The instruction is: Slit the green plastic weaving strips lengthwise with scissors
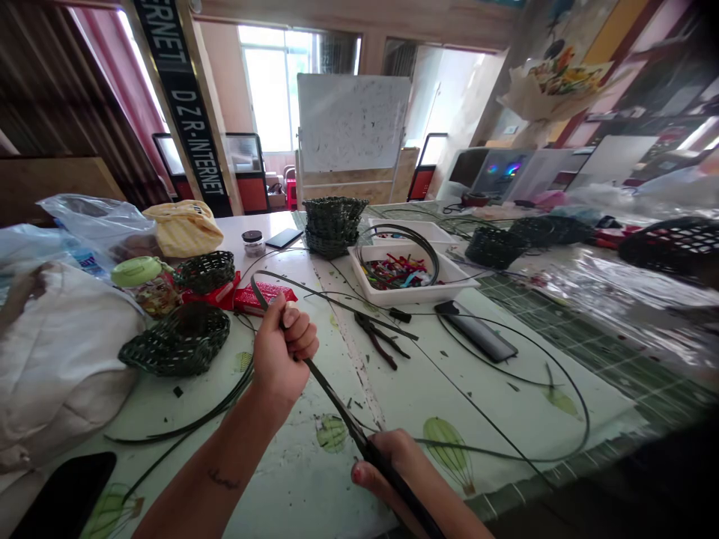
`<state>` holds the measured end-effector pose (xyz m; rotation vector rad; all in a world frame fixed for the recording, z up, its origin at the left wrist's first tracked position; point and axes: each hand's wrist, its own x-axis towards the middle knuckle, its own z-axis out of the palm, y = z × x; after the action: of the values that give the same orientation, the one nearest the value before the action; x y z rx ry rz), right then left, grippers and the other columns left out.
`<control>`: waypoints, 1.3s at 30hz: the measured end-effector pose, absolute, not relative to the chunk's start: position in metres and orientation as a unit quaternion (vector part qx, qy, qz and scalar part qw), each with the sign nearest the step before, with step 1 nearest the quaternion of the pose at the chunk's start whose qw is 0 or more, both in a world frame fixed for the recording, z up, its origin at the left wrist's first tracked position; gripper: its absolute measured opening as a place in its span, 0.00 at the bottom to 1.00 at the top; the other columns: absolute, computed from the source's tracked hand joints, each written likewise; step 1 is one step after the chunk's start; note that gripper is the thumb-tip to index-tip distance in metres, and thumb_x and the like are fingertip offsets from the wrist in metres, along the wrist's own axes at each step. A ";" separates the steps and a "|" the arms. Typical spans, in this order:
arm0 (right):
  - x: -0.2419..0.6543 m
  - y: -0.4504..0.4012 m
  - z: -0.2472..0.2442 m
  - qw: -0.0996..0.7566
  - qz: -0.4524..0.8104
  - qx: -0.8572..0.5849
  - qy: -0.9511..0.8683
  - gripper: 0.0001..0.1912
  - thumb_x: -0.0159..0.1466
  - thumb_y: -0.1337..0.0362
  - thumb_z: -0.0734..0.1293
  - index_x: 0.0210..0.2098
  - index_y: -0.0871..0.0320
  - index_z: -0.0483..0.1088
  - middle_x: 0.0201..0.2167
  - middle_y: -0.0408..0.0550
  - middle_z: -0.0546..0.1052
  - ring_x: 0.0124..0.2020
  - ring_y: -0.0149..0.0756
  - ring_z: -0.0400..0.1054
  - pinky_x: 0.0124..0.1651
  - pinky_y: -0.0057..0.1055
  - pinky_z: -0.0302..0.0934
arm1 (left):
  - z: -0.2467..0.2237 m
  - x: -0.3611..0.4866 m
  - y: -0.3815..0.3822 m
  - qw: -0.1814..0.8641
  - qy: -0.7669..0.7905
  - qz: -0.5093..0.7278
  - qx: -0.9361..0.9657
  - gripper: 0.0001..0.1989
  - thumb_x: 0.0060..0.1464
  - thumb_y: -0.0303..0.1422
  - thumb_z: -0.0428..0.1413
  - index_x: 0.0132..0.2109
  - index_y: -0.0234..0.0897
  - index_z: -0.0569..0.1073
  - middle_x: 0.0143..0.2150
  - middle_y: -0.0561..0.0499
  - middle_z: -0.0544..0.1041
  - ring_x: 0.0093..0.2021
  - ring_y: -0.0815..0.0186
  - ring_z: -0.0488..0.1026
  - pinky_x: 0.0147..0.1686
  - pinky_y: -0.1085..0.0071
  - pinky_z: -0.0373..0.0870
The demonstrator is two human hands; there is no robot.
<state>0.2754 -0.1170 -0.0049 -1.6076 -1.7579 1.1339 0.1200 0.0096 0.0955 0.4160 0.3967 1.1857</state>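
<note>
My left hand (286, 348) is closed in a fist round a dark green flat strip (326, 385), whose upper end loops above the fist. Toward the bottom centre, my right hand (393, 471) is wrapped round a dark long-handled tool (401, 486), which looks like scissors or a cutter. The tool's narrow tip lies along the strip, between the two hands. Pliers (379, 337) with dark handles lie on the table beyond my hands. Another long strip (488, 449) curves away to the right of my right hand.
Woven dark baskets (180, 340) stand at left and a taller one (331, 224) at back centre. A white tray (416, 288) holds colourful bits and coiled strips. A grey object (483, 333) lies at right, a black phone (70, 494) at lower left, red packets (261, 299) beyond my left hand.
</note>
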 end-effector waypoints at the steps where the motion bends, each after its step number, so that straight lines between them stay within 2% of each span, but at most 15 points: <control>1: 0.275 -0.117 -0.004 0.248 0.416 -0.590 -0.646 0.27 0.57 0.47 0.64 0.19 0.56 0.46 0.18 0.36 0.45 0.20 0.26 0.40 0.19 0.27 0.33 | 0.096 0.120 0.010 0.791 0.184 0.550 0.193 0.21 0.60 0.35 0.45 0.19 0.36 0.54 0.17 0.60 0.39 0.14 0.75 0.38 0.14 0.74 0.34; 14: 0.270 -0.111 -0.003 0.285 0.470 -0.564 -0.616 0.30 0.56 0.44 0.64 0.17 0.55 0.44 0.16 0.35 0.43 0.18 0.25 0.38 0.19 0.28 0.31 | 0.095 0.119 0.012 0.794 0.177 0.549 0.190 0.20 0.60 0.35 0.45 0.20 0.37 0.53 0.17 0.60 0.39 0.13 0.75 0.40 0.13 0.75 0.36; 25: 0.265 -0.109 -0.015 0.322 0.426 -0.588 -0.607 0.33 0.51 0.43 0.68 0.14 0.55 0.43 0.14 0.35 0.44 0.18 0.25 0.40 0.19 0.28 0.35 | 0.094 0.118 0.014 0.797 0.177 0.548 0.184 0.20 0.60 0.34 0.46 0.20 0.37 0.53 0.17 0.60 0.40 0.13 0.75 0.41 0.12 0.76 0.38; 29: 0.267 -0.109 -0.011 0.310 0.437 -0.582 -0.612 0.33 0.51 0.42 0.67 0.15 0.55 0.43 0.15 0.35 0.43 0.18 0.24 0.39 0.19 0.28 0.33 | 0.093 0.120 0.013 0.793 0.184 0.552 0.180 0.20 0.59 0.35 0.47 0.20 0.37 0.53 0.17 0.60 0.40 0.13 0.75 0.40 0.12 0.76 0.37; 35: 0.269 -0.110 0.001 0.272 0.433 -0.584 -0.631 0.31 0.55 0.37 0.59 0.17 0.55 0.45 0.16 0.36 0.44 0.18 0.25 0.40 0.19 0.28 0.33 | 0.086 0.130 0.005 0.802 0.190 0.538 0.177 0.20 0.58 0.34 0.49 0.20 0.36 0.54 0.16 0.61 0.41 0.13 0.76 0.39 0.13 0.76 0.36; 39: 0.269 -0.112 0.003 0.258 0.417 -0.589 -0.643 0.31 0.55 0.36 0.59 0.17 0.55 0.44 0.16 0.37 0.45 0.19 0.26 0.40 0.19 0.28 0.32 | 0.084 0.133 0.003 0.801 0.195 0.537 0.178 0.20 0.57 0.34 0.50 0.20 0.36 0.54 0.16 0.61 0.41 0.14 0.76 0.39 0.13 0.76 0.36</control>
<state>0.2693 -0.1124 0.0026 -1.5966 -1.7425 1.1311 0.1334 0.0028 0.0838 0.3812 0.4172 1.1521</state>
